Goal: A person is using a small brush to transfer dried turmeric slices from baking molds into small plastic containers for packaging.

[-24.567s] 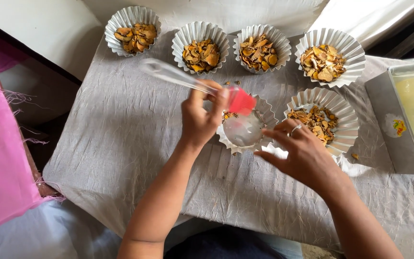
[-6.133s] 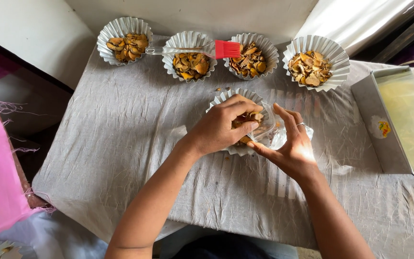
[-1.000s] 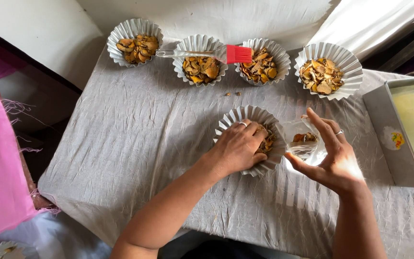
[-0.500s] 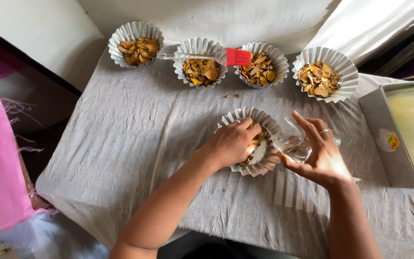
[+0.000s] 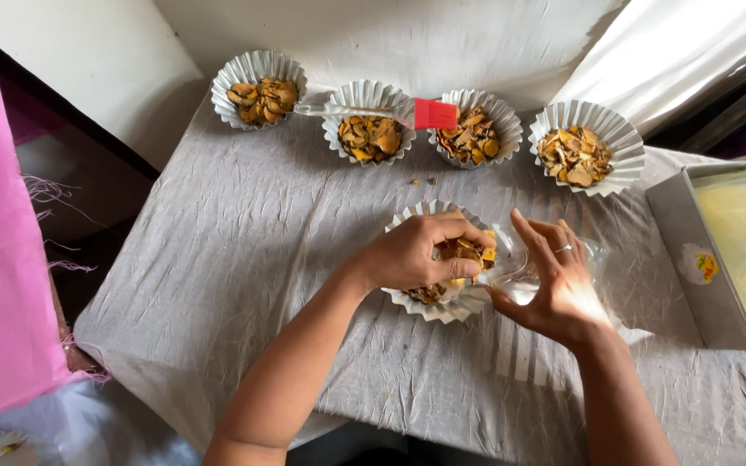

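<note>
A fluted white paper cup (image 5: 432,304) filled with brown and yellow chips sits in the middle of the grey cloth. My left hand (image 5: 416,253) rests over it, fingertips pinched among the chips. Beside it, my right hand (image 5: 554,280) cups a clear plastic bag (image 5: 520,267) against the cup's right rim. A ring shows on one right finger.
Several more filled paper cups (image 5: 259,88) line the far edge of the table (image 5: 243,259). A red-headed silicone brush (image 5: 433,113) lies across two of them. A grey tray (image 5: 718,259) of pale yellow mass stands at the right. Pink cloth (image 5: 2,259) hangs at left.
My right hand has moved left with the clear bag, up against the cup. My left hand stays over the cup, fingers now curled tighter into the chips.
</note>
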